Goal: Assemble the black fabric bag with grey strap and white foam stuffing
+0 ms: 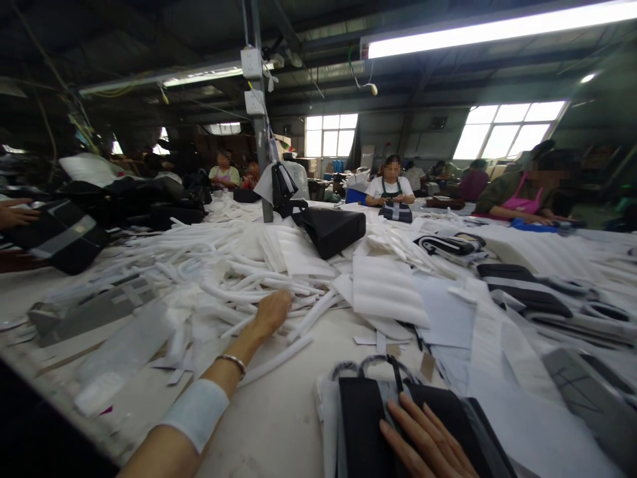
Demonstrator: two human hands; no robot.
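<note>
Two white sockets (251, 63) are fixed to the pillar (261, 136); a lit lamp (497, 30) is hung to its right; farther back, right of it, a window (331, 135) and a person (391, 191) are seen.

Black bag (359, 418), grey band down its middle, lies flat under my spread right hand (430, 438); looped handles (344, 366) at its far end. Beyond the bag and to its left: white foam-like rods (318, 313), slender, some curved, heaped loosely crosswise. My left hand (273, 312) is down among them, fingertips hidden.
</note>
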